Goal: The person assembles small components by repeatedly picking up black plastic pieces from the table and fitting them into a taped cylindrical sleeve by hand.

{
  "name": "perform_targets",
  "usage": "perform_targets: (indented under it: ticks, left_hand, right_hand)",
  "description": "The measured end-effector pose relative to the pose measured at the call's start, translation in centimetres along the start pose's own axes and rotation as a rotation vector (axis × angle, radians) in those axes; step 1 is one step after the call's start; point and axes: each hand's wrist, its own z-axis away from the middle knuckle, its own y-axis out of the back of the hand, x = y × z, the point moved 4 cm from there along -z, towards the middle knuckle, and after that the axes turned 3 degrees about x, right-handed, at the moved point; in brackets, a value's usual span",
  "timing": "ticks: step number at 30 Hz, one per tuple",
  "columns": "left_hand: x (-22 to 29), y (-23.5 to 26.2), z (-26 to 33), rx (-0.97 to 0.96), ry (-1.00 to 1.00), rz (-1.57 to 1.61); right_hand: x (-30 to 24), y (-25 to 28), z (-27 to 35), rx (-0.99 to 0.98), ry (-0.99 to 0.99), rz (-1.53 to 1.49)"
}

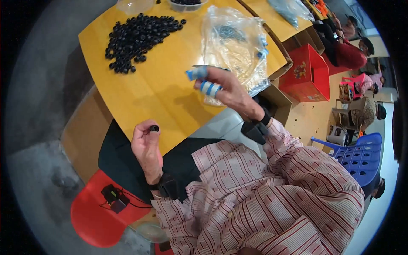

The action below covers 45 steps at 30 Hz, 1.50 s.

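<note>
The table [161,85] is smooth yellow wood with a soft sheen. The black rings [138,36] heaped on it look like matt rubber, as does the one [154,128] pinched in the left hand [146,146]. The bag [236,46] is thin, clear, crinkled plastic, glossy where light catches. The right hand [231,91] has fingers wrapped in blue-and-white striped tape. The sleeves [272,187] are striped woven cloth. The stool [95,216] is glossy red plastic.

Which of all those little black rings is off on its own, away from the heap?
The black ring pinched in the left hand at the table's near edge; the others lie heaped in the pile of rings at the far side.
</note>
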Motion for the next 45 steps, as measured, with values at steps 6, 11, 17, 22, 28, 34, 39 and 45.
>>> perform_targets:
  ticks: [6,11,17,22,28,34,39,45]
  left_hand:
    - [-0.5,-0.2,-0.5,0.027,0.013,-0.032]
    - [0.0,-0.1,-0.4,0.06,-0.012,-0.09]
    - [-0.1,-0.3,-0.4,0.095,-0.004,-0.116]
    - [0.2,0.1,-0.1,0.113,-0.01,-0.137]
    - [0.2,0.0,-0.3,0.127,-0.009,-0.137]
    - [0.1,-0.2,-0.5,0.132,0.0,-0.133]
    - [0.2,-0.4,-0.3,0.138,0.007,-0.129]
    - [-0.7,0.0,-0.7,0.044,0.001,-0.088]
  right_hand:
    - [0.9,10.5,0.6,0.341,0.057,0.501]
    - [1.6,14.3,1.5,0.396,0.118,0.742]
    - [3.2,13.9,2.6,0.241,0.066,0.985]
    - [3.3,13.1,1.5,0.242,0.046,0.944]
    - [3.1,12.7,1.0,0.152,0.021,0.983]
    - [3.4,12.3,0.3,0.101,0.024,1.058]
    - [3.8,13.0,0.1,0.204,-0.004,1.01]
    - [1.4,11.2,0.3,0.23,-0.027,0.764]
